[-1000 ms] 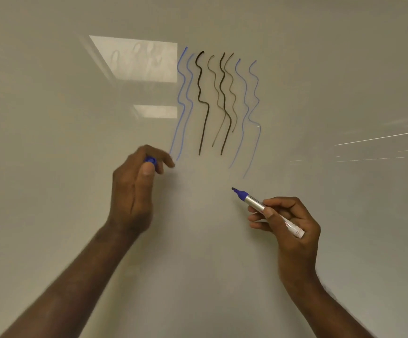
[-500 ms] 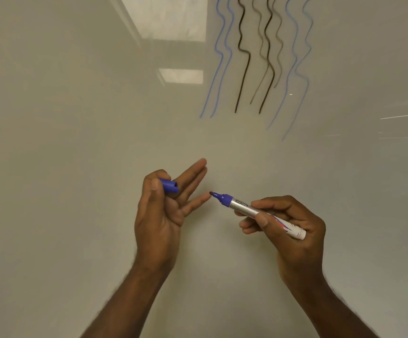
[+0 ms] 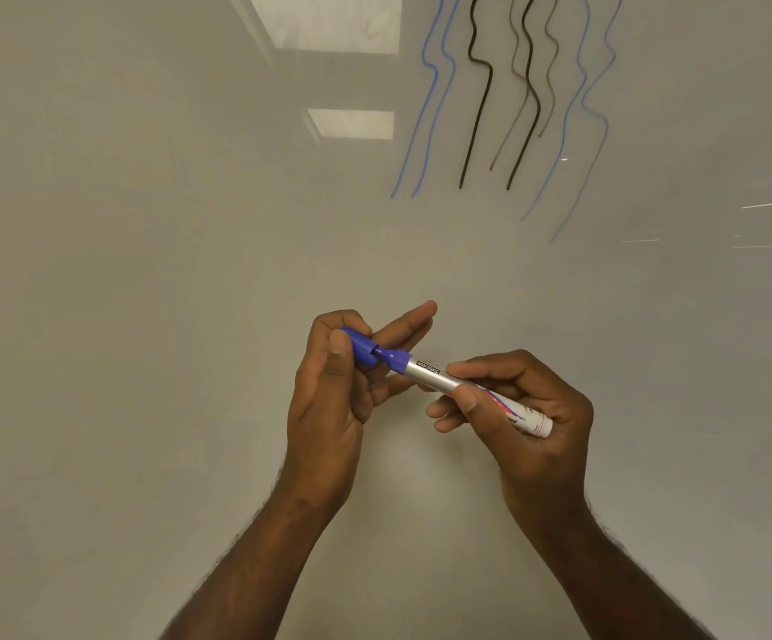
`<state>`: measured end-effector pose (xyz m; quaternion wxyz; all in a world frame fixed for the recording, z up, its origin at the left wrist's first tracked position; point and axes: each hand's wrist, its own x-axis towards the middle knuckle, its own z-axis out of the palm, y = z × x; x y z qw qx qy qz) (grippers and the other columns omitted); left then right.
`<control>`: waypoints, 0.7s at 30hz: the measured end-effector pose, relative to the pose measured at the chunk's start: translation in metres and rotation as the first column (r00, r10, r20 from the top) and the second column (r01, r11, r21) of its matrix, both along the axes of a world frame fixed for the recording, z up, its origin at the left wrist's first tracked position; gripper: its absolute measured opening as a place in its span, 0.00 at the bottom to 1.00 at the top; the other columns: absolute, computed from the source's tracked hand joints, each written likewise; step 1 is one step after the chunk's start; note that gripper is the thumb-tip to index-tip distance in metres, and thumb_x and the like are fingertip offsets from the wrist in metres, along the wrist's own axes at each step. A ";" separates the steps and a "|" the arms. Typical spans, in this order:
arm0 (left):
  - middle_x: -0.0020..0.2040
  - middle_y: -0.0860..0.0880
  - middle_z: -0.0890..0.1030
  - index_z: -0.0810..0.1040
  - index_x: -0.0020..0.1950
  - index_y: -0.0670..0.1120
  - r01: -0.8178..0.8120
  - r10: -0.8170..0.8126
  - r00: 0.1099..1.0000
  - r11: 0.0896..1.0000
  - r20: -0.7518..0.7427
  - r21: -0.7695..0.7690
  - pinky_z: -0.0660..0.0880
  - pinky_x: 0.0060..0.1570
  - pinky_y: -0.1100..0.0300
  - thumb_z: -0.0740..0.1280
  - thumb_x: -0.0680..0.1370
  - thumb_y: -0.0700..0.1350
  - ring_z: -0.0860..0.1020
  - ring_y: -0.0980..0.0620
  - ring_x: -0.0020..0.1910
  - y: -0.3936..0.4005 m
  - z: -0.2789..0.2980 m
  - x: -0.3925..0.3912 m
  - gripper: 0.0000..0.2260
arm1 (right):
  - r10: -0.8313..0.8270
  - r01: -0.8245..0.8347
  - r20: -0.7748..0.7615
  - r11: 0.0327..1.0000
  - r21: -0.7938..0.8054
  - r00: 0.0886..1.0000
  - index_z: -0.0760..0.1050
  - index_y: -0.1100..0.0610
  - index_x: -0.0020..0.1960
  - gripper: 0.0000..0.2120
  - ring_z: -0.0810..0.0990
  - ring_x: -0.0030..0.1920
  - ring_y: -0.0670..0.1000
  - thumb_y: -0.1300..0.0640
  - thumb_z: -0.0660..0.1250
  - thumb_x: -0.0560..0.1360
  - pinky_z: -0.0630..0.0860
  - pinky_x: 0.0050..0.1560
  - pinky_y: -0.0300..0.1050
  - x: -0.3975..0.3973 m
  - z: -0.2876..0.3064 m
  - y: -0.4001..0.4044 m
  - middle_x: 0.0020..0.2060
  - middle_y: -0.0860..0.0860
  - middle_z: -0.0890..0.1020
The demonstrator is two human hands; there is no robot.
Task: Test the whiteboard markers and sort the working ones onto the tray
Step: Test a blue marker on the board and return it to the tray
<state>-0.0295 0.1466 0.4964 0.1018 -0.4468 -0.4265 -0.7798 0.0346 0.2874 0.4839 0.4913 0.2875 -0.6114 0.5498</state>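
Note:
My right hand (image 3: 525,411) grips a silver-barrelled blue whiteboard marker (image 3: 439,377), its tip pointing left. My left hand (image 3: 333,399) pinches the blue cap (image 3: 360,346) between thumb and forefinger, its other fingers stretched out behind the marker. The marker's tip is just inside the cap's mouth. Both hands are held in front of the whiteboard (image 3: 144,270). No tray is in view.
Several wavy blue and black test lines (image 3: 508,99) run down the whiteboard at the upper right. Ceiling lights reflect as bright patches (image 3: 352,124) at the upper middle, and faint streaks show at the right edge.
Both hands came down away from the drawn lines and drew together. The marker tip, apart from the cap before, now sits in the cap's opening. The view tilted downward.

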 end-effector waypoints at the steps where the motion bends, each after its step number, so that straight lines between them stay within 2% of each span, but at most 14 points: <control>1: 0.64 0.47 0.82 0.68 0.51 0.46 -0.012 0.012 1.000 1.000 -0.025 -0.018 0.79 0.60 0.50 0.50 0.83 0.54 0.80 0.45 0.64 0.001 -0.001 -0.001 0.14 | -0.008 0.008 0.001 1.000 0.010 1.000 0.83 0.56 0.50 0.06 0.87 0.37 0.57 0.58 0.71 0.75 0.84 0.37 0.50 -0.001 0.000 0.000 0.43 0.52 0.86; 4: 0.59 0.51 0.85 0.71 0.51 0.44 -0.170 0.163 0.982 0.983 -0.100 -0.068 0.81 0.52 0.56 0.56 0.81 0.60 0.83 0.47 0.59 0.002 -0.005 -0.001 0.18 | -0.018 0.018 -0.009 0.999 0.040 1.000 0.83 0.58 0.49 0.05 0.87 0.37 0.56 0.59 0.70 0.75 0.83 0.36 0.48 -0.002 0.002 -0.001 0.42 0.50 0.86; 7: 0.46 0.52 0.86 0.74 0.45 0.45 -0.373 0.361 0.921 0.925 -0.146 -0.069 0.83 0.42 0.58 0.54 0.81 0.58 0.85 0.50 0.46 0.003 -0.012 0.002 0.19 | 0.031 -0.030 -0.004 0.999 0.028 1.000 0.83 0.61 0.46 0.05 0.87 0.35 0.57 0.60 0.69 0.76 0.83 0.34 0.47 0.000 0.003 -0.002 0.39 0.52 0.87; 10: 0.34 0.46 0.77 0.72 0.40 0.43 -0.478 0.470 0.874 0.877 -0.123 -0.046 0.81 0.33 0.55 0.54 0.81 0.58 0.79 0.50 0.31 0.004 -0.015 0.004 0.21 | 0.018 -0.017 -0.010 0.996 0.085 1.000 0.82 0.61 0.47 0.08 0.87 0.34 0.55 0.56 0.69 0.78 0.83 0.34 0.48 0.001 0.006 -0.001 0.37 0.51 0.87; 13: 0.28 0.49 0.74 0.70 0.39 0.46 -0.432 0.423 0.897 0.900 -0.128 -0.062 0.77 0.30 0.62 0.54 0.84 0.55 0.78 0.54 0.25 0.000 -0.011 0.002 0.19 | -0.042 0.054 -0.061 0.975 0.216 0.997 0.82 0.58 0.48 0.10 0.87 0.36 0.52 0.52 0.67 0.80 0.84 0.36 0.51 0.003 0.011 0.002 0.39 0.49 0.86; 17: 0.23 0.43 0.70 0.69 0.39 0.43 -0.361 0.344 0.930 0.920 -0.130 -0.153 0.76 0.30 0.66 0.50 0.85 0.53 0.79 0.46 0.22 -0.006 -0.008 -0.002 0.21 | -0.090 0.116 -0.089 0.925 0.363 0.992 0.83 0.61 0.47 0.12 0.87 0.37 0.50 0.53 0.67 0.81 0.83 0.36 0.50 0.000 0.021 0.011 0.40 0.52 0.86; 19: 0.22 0.45 0.70 0.69 0.40 0.40 -0.315 0.298 0.948 0.932 -0.113 -0.181 0.79 0.32 0.62 0.51 0.84 0.52 0.79 0.41 0.23 -0.008 -0.010 -0.004 0.20 | -0.102 0.127 -0.083 0.907 0.402 0.991 0.83 0.63 0.46 0.12 0.86 0.37 0.50 0.55 0.67 0.80 0.83 0.37 0.49 -0.002 0.023 0.013 0.39 0.53 0.86; 21: 0.24 0.44 0.73 0.70 0.41 0.40 -0.274 0.257 0.961 0.937 -0.105 -0.216 0.81 0.33 0.53 0.53 0.84 0.54 0.80 0.40 0.24 -0.011 -0.011 -0.007 0.21 | -0.072 0.075 -0.023 0.923 0.378 0.997 0.83 0.63 0.46 0.09 0.86 0.37 0.51 0.58 0.68 0.79 0.84 0.37 0.49 -0.004 0.022 0.015 0.39 0.53 0.86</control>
